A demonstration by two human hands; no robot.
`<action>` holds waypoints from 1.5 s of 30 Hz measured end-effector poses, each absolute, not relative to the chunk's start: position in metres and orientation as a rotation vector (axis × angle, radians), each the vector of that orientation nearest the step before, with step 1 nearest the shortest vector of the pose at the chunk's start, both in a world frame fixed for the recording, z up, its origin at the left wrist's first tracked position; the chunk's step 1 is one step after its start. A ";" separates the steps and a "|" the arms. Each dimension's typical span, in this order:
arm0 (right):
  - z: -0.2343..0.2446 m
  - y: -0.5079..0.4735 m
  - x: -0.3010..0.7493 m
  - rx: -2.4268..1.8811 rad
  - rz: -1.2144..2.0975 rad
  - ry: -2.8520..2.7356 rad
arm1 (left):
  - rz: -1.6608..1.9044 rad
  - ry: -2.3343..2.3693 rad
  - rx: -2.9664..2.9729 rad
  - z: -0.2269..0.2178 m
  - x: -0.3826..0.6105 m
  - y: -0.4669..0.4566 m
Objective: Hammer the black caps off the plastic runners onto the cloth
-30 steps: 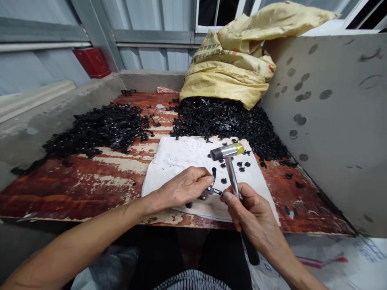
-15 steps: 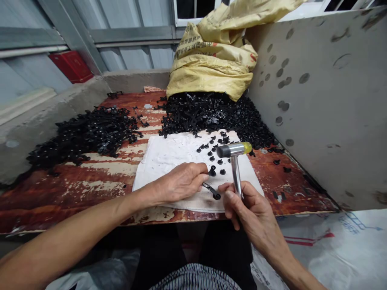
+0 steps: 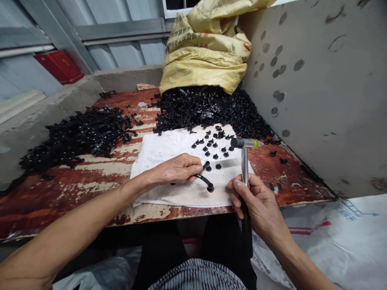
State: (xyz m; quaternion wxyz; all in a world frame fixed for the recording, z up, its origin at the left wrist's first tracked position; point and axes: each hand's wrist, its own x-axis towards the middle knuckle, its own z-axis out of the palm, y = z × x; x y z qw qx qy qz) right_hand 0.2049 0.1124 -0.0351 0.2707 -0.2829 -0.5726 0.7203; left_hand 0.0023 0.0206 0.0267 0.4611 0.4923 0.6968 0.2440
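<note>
1. Between the thumb and fingertips of the left hand (image 3: 177, 170), a black strap piece (image 3: 202, 179) is pinched at one end. Its other end, with a round knob, is laid on the white cloth (image 3: 163, 147) just right of the grip.
2. Right of that knob, the hammer (image 3: 244, 161) is gripped by the right hand (image 3: 260, 203), with fingers wrapped tight round the metal shaft and the thumb laid up along it. The steel head with its yellow tip is pointed away, well beyond the pinched strap. Whether it's touching the cloth can't be told, tbh.
3. Just beyond the left fingertips, a bunch of small black caps (image 3: 215, 156) is scattered over the cloth, out as far as the hammer head.
4. Further out past the caps, a big heap of black parts (image 3: 211, 108) is piled against a yellow sack (image 3: 205, 56).
5. Off to the left of the left hand, a second black heap (image 3: 81, 135) is spread on the worn red-brown board (image 3: 90, 179), which the cloth is laid on.
6. On the far side of the hammer hand, a grey spotted panel (image 3: 317, 92) is stood up along the board's edge.
</note>
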 end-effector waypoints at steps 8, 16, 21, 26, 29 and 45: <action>-0.036 0.113 0.206 -0.764 1.954 -1.532 | 0.577 1.742 1.258 0.024 0.003 0.023; -0.038 0.113 0.207 -0.756 1.952 -1.524 | 0.564 1.757 1.275 0.025 0.005 0.024; -0.039 0.114 0.207 -0.757 1.943 -1.518 | 0.569 1.765 1.303 0.027 0.007 0.025; -0.038 0.114 0.207 -0.760 1.948 -1.519 | 0.584 1.770 1.294 0.027 0.008 0.026; -0.037 0.114 0.207 -0.756 1.951 -1.528 | 0.594 1.770 1.306 0.026 0.008 0.026; -0.034 0.116 0.215 -0.757 1.866 -1.717 | 0.550 1.822 1.377 0.029 0.009 0.029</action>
